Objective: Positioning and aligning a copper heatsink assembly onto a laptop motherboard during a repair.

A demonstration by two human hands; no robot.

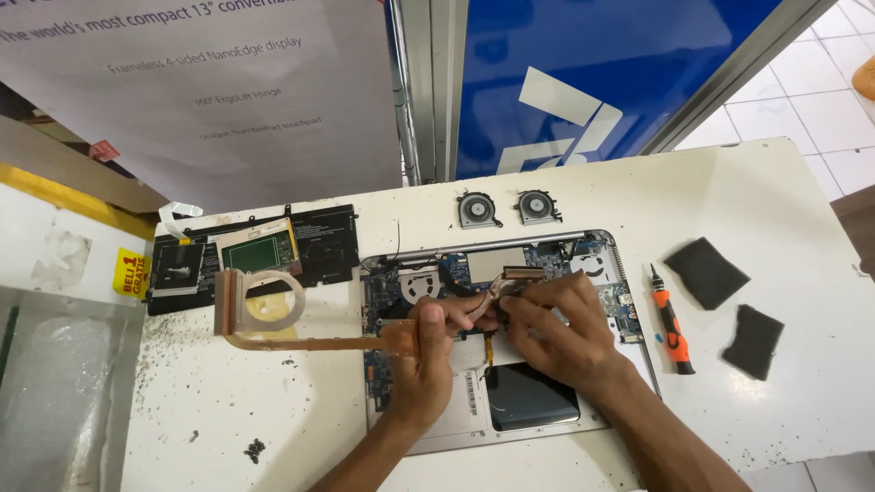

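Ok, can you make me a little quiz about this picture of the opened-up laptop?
1. True or false: the two small round fans lie on the white table, outside the open laptop.
2. Which colour is the handle of the screwdriver? A) green B) orange and black C) all white
3. Fill in: both hands, the left hand and the right hand, are over the laptop's ____ board.

Key: 1 true; the second fan sits beside the first. 2 B; it lies to the right of the laptop, near two dark foam pads. 3 circuit; the left hand touches a copper heat pipe.
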